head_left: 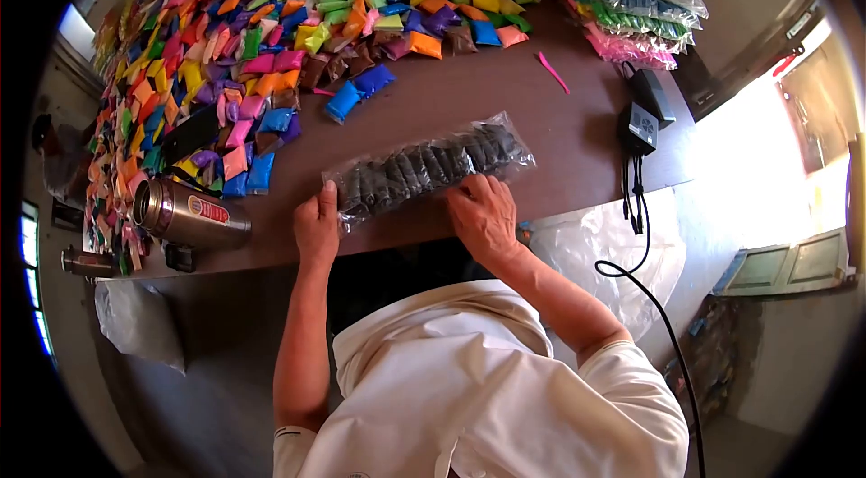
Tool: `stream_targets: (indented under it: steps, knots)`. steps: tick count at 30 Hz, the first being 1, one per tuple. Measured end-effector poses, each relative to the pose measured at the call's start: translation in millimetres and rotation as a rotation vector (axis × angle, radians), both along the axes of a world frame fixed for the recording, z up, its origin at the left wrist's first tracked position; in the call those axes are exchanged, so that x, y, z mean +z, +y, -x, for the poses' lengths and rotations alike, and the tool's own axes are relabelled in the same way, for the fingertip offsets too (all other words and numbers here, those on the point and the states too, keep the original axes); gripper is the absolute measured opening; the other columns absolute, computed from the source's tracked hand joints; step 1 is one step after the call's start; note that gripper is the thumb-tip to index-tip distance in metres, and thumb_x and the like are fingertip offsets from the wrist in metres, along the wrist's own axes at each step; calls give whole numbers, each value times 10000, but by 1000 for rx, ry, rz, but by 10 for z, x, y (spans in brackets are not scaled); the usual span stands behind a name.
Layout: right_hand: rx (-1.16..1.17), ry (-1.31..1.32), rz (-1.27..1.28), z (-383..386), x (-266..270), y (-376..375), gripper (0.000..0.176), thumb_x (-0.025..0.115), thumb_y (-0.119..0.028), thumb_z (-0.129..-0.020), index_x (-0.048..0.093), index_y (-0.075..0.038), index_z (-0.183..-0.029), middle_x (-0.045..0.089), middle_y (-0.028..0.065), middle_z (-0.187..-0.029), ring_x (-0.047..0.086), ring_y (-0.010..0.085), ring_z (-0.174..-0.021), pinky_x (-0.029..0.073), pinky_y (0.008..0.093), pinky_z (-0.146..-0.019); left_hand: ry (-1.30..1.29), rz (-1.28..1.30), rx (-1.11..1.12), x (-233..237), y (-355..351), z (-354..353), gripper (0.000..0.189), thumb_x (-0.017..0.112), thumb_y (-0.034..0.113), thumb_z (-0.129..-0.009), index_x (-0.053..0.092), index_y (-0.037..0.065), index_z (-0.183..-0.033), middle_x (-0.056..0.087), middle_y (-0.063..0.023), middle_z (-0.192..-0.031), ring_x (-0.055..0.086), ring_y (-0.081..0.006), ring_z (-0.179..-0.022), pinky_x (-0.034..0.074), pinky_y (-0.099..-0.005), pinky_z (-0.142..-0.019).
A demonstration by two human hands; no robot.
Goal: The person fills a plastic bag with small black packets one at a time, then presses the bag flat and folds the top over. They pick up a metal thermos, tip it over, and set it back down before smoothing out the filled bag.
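A long clear plastic bag packed with a row of small black packets lies at a slant near the table's front edge. My left hand is closed on its left end, with the thumb up along the plastic. Against the bag's lower edge, right of its middle, my right hand has its fingers curled in on the plastic. Beyond the bag, a blue packet and a darker blue packet rest on the brown table.
Many colourful packets cover the table's back and left. A steel flask lies front left. Filled clear bags are stacked back right, near a black box with cables. A pink strip lies behind.
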State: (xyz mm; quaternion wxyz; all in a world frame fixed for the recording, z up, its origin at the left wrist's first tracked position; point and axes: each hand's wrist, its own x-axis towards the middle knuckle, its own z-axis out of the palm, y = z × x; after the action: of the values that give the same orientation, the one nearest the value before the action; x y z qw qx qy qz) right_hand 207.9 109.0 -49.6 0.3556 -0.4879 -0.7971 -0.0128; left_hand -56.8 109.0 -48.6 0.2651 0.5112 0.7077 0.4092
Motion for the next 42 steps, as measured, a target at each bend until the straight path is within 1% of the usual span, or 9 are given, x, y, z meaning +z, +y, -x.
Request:
stream_targets:
  steps: [5,11,21,24,30,33,38,41,42]
  knots:
    - [14,-48,-42,-18,51,5,176,656,-89,-694,629,-106,-868,550,58,-1026,531,244,-934,421,398,-833,89,-63,-14,-5,0,-13,482,488,408,-989,625,-25,-827,570,-187,-648,573,-318,-604,442,-407,-611]
    - [213,-62,-159,-138,44,180,194,639,-60,-719,615,-67,-912,583,86,-1226,519,269,-1150,378,440,-1007,143,-183,-50,44,6,-50,458,478,396,-994,637,-17,-876,601,-230,-738,601,-394,-711,457,-421,-661]
    - [296,-33,-140,-162,53,275,283,620,-10,-739,582,-62,-1015,626,86,-1135,554,267,-1071,415,426,-949,175,-294,-63,-31,54,-2,483,460,390,-998,648,-47,-917,643,-239,-808,623,-418,-798,467,-431,-727]
    - [300,-36,-119,-161,82,240,292,606,-34,-755,585,-68,-1044,627,86,-1129,555,265,-1067,415,421,-927,70,-14,-54,-68,14,68,515,462,413,-991,652,-53,-879,638,-244,-776,622,-427,-779,464,-445,-710]
    - [201,-115,-106,-127,134,81,366,628,-162,-741,626,-88,-1099,551,123,-1279,482,303,-1177,398,446,-922,55,-30,2,-195,49,79,540,479,408,-978,600,-53,-726,549,-187,-589,588,-282,-577,432,-417,-580]
    - [155,-119,-71,-70,201,64,322,609,-121,-737,625,-93,-1058,542,109,-1219,489,291,-1120,431,389,-885,8,-13,-21,-159,42,84,504,480,374,-982,593,-51,-736,544,-189,-603,580,-305,-587,433,-418,-596]
    - [134,-170,119,-9,255,-2,175,566,-66,-784,611,-74,-953,535,95,-1013,546,265,-1009,489,323,-781,104,-101,-82,-141,33,91,422,475,331,-987,588,-62,-881,599,-231,-787,598,-369,-758,450,-427,-724]
    - [126,-62,174,34,216,39,145,583,-59,-820,593,-34,-962,551,116,-979,622,288,-864,546,408,-739,7,-109,-56,-192,51,108,385,485,324,-981,608,-31,-1064,633,-251,-1005,613,-376,-982,452,-413,-857]
    - [96,-91,239,51,243,43,218,601,-60,-801,583,-50,-1018,547,117,-985,625,281,-960,543,373,-735,-53,-52,-29,-218,69,109,388,488,321,-979,618,-7,-1139,644,-248,-1092,610,-374,-1068,453,-401,-903]
